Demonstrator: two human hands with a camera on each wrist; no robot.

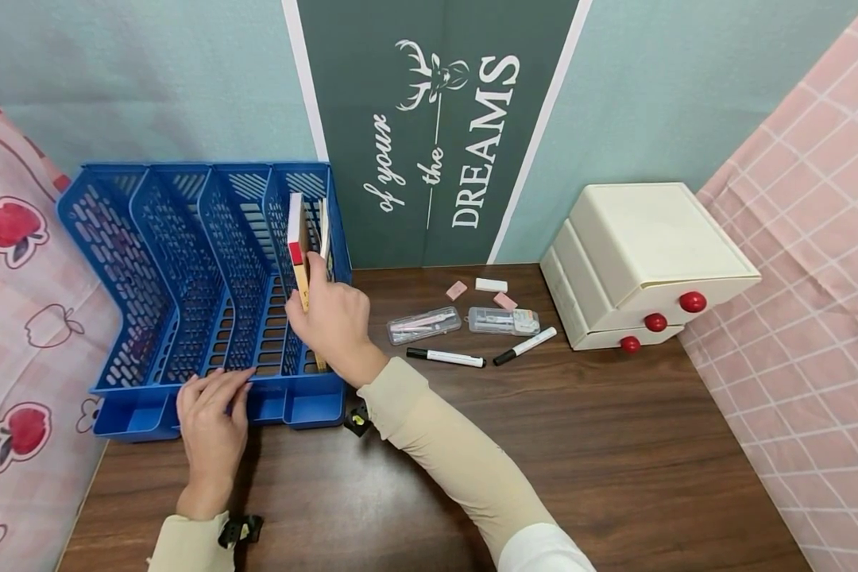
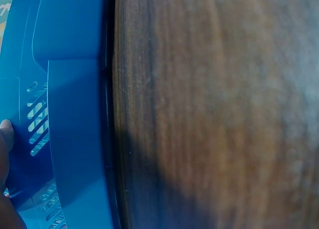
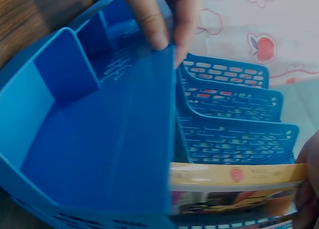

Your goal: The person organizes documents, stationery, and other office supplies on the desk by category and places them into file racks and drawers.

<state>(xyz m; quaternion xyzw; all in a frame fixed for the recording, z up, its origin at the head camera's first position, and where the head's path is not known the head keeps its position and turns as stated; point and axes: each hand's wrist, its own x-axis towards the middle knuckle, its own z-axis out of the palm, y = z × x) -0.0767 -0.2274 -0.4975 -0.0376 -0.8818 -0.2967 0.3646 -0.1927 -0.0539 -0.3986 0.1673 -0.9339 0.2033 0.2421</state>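
Desk [image 1: 615, 461] under everything, with the blue rack [image 1: 236, 238] at its left end, back against the curtain. Book [image 1: 297, 250] stands near upright in the rack's rightmost slot, spine toward me, one end by the front wall; a thinner book [image 1: 325, 230] is just beside it. Right hand [image 1: 336, 318]: thumb and fingers pinch the book at the spine. Left hand [image 1: 210, 417]: pinches the rack's front wall, thumb outside. Doing this well, I'd say: brace the rack with my left so it can't skid, move the book straight along the slot, no twist, clear of the front wall, and don't snag the thinner one.
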